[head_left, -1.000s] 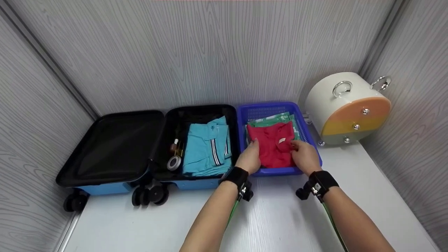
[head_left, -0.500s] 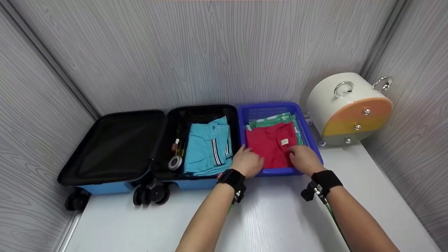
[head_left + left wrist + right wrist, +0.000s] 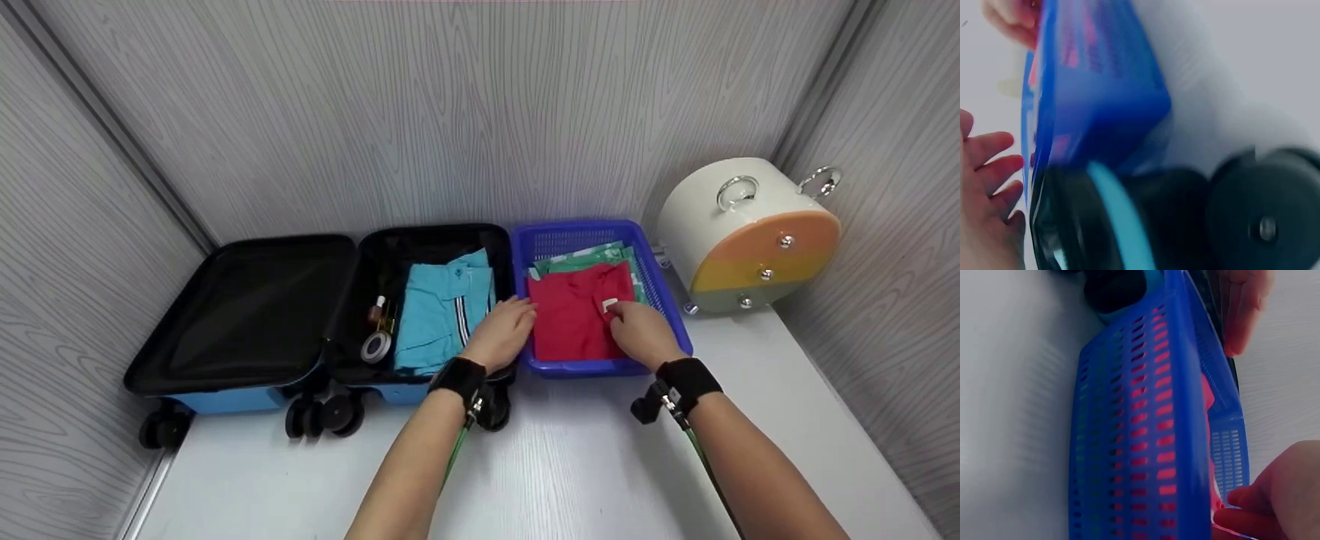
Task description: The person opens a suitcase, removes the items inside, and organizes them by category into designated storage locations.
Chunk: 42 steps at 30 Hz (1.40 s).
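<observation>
A folded red shirt [image 3: 566, 311] with a white label at its collar lies in the blue basket [image 3: 592, 367], on top of a green-and-white garment [image 3: 581, 259]. At the collar my right hand [image 3: 646, 332] has its thumb and fingers bent together, seemingly pinching the cloth beside the label. My left hand [image 3: 499, 335] holds nothing; it hovers where the suitcase and basket meet, with its fingers loosely extended in the left wrist view. Under and behind it, a folded light-blue garment [image 3: 435, 311] with a striped band lies in the open suitcase [image 3: 431, 238].
The suitcase lid [image 3: 255, 307] lies open to the left, and its black wheels [image 3: 341, 415] face the front. A small bottle [image 3: 376, 310] and a round tin [image 3: 376, 347] sit beside the blue garment. At right stands a white case [image 3: 712, 199] with coloured drawers and ring handles.
My left hand has left the red shirt's left edge and moved left towards the suitcase. My right hand has shifted slightly left onto the collar label. The shirt has barely moved.
</observation>
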Available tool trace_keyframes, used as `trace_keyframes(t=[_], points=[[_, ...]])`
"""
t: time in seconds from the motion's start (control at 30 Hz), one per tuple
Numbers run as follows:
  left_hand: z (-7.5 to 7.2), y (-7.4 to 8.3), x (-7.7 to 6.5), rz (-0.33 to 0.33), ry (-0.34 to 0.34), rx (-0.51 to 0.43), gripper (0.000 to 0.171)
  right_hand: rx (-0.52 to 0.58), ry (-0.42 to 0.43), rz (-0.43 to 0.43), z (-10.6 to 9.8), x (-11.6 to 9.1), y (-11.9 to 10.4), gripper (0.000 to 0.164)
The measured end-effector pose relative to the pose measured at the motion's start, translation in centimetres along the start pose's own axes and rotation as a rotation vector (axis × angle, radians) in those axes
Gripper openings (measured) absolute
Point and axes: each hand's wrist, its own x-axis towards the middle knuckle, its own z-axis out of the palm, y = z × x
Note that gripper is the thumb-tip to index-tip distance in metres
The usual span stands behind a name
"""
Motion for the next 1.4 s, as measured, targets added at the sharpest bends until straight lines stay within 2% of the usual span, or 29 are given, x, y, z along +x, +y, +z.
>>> trace_keyframes(t=[0.17, 0.4, 0.5, 0.63, 0.8, 1.07, 1.23, 1.3, 1.4], points=[[-2.6, -2.4, -1.0, -0.057, 0.063, -0.072, 0.049, 0.065, 0.064, -0.024, 0.4, 0.6, -2.3, 0.042], [-5.2, -5.0, -2.9, -0.151, 0.095, -0.098, 0.051, 0.176, 0.065, -0.089, 2.0, 0.9, -6.7, 0.047], [-6.2, -6.0, -3.6, -0.177, 0.111, -0.114, 0.051, 0.241, 0.052, -0.121, 3.0, 1.0, -8.4, 0.048], [-7.3, -7.3, -4.8, -0.235, 0.119, -0.148, 0.054, 0.336, -0.005, -0.119, 4.2, 0.8, -10.3, 0.049], [-8.7, -8.5, -6.3, -0.334, 0.126, -0.172, 0.056, 0.415, -0.075, -0.107, 5.8, 0.7, -12.0, 0.048], [-8.8, -10.2, -7.2, -0.444, 0.150, -0.188, 0.046, 0.504, -0.196, -0.086, 7.1, 0.8, -13.5, 0.051], [-8.4, -10.8, -7.2, -0.532, 0.118, -0.160, 0.050, 0.504, -0.258, -0.075, 7.7, 0.9, -14.5, 0.057], [-8.2, -10.8, -7.2, -0.570, 0.102, -0.142, 0.047, 0.524, -0.292, -0.027, 8.1, 1.1, -14.9, 0.063], [-7.7, -10.9, -7.3, -0.607, 0.080, -0.110, 0.041, 0.575, -0.332, 0.089, 8.9, 1.4, -15.4, 0.071]])
